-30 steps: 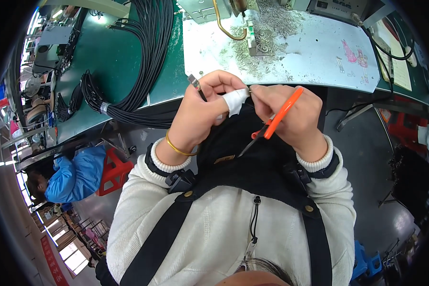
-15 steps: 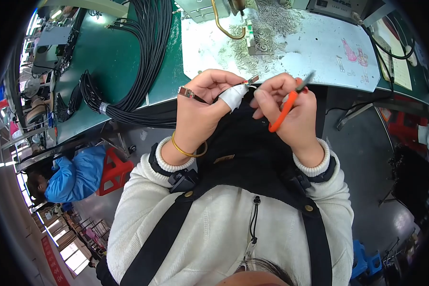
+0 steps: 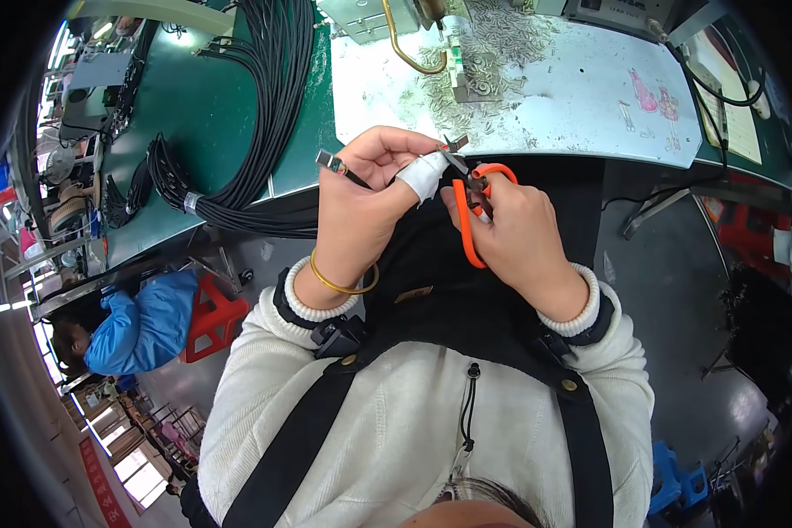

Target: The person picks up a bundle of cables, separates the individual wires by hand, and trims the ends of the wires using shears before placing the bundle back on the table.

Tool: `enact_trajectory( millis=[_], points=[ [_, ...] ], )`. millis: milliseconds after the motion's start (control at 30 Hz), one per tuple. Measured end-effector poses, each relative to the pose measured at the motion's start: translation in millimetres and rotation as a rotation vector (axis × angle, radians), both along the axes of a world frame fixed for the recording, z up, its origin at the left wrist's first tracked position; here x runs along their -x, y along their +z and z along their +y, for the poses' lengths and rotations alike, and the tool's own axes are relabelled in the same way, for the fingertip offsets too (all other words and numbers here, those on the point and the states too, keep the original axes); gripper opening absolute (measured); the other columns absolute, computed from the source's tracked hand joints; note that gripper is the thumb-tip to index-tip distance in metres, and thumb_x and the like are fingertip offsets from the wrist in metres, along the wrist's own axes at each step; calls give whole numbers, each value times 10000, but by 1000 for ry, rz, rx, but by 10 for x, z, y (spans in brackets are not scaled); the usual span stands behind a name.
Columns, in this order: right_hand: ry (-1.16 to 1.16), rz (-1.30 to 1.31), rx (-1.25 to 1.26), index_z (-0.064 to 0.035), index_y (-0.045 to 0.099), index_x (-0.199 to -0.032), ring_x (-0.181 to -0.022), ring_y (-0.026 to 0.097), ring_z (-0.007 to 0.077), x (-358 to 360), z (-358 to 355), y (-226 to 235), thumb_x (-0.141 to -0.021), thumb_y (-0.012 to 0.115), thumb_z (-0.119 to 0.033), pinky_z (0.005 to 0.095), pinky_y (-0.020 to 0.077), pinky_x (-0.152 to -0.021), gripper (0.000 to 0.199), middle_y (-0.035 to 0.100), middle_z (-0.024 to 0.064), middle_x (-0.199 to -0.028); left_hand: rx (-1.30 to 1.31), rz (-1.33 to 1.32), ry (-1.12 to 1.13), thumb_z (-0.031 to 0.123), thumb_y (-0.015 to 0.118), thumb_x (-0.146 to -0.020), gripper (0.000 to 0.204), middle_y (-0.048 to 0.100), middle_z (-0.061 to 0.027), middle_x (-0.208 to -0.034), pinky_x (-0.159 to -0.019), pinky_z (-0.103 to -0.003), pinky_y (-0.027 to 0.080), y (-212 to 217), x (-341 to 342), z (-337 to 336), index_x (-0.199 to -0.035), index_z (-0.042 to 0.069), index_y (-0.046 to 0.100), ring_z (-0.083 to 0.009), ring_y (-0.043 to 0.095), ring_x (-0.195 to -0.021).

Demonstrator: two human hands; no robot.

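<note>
My left hand (image 3: 361, 207) is closed on a black cable with metal plugs at its ends. One plug (image 3: 330, 161) sticks out on the left of the hand; the other plug (image 3: 459, 143) shows past the fingertips. White tape (image 3: 422, 176) wraps my left thumb. My right hand (image 3: 528, 229) grips orange-handled scissors (image 3: 465, 224), with fingers in and around the handles. Their blades point up and left, parted, right at the plug by my left fingertips. Whether the blades touch the wire there is too small to tell.
A white work board (image 3: 581, 97) lies ahead with many small metal bits (image 3: 502, 57) scattered around a machine's green-and-white block (image 3: 458, 70). A thick bundle of black cables (image 3: 277, 106) covers part of the green table (image 3: 189, 97). A person in blue (image 3: 145, 326) sits at the left by a red stool (image 3: 213, 321).
The scissors have turned in my right hand from lying across the palm to pointing at the plug. My right hand has moved left and down; my left hand has shifted slightly left.
</note>
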State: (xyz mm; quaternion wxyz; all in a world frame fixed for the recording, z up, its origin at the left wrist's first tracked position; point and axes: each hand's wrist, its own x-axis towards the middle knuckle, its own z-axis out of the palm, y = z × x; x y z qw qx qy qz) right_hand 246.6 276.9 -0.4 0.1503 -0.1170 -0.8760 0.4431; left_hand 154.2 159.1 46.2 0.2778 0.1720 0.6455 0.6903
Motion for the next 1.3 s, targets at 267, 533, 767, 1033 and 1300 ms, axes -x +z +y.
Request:
enact_trajectory(
  millis=[267, 533, 767, 1033, 1300],
  points=[
    [43, -79, 786, -21, 472, -685, -381, 458, 100, 77, 98, 172, -833, 551, -197, 249, 330, -368, 243, 480, 51, -482, 58, -183, -69, 21, 573, -759, 151, 538, -10, -722, -396, -147, 236, -64, 414, 111, -904, -22, 561, -10, 388, -503],
    [-127, 90, 792, -18, 465, -791, -382, 415, 67, 617, 436, 263, -830, 548, -203, 183, 315, -351, 206, 501, 29, -594, -62, -326, -86, 53, 576, -777, 137, 470, 21, -640, -373, -156, 198, -138, 744, 388, -896, -15, 562, -13, 324, -447],
    [-41, -5, 804, -13, 462, -811, -380, 393, 63, 801, 562, 210, -821, 558, -201, 191, 316, -355, 212, 454, 11, -566, -41, -360, -190, 50, 576, -780, 136, 451, 23, -611, -355, -160, 188, -146, 855, 375, -890, -27, 558, -11, 300, -421],
    [-52, 46, 862, -20, 477, -824, -390, 379, 55, 785, 512, 186, -823, 552, -181, 192, 309, -357, 177, 442, 6, -564, -19, -364, -154, 44, 587, -773, 128, 454, 25, -607, -355, -162, 194, -112, 802, 382, -880, -21, 556, -9, 304, -417],
    [-66, 30, 852, -21, 486, -837, -389, 382, 56, 781, 515, 224, -825, 542, -165, 188, 313, -370, 155, 447, 9, -569, 8, -299, -46, 50, 599, -767, 116, 460, 31, -615, -363, -167, 195, -93, 731, 387, -862, -3, 561, -8, 308, -427]
  ],
)
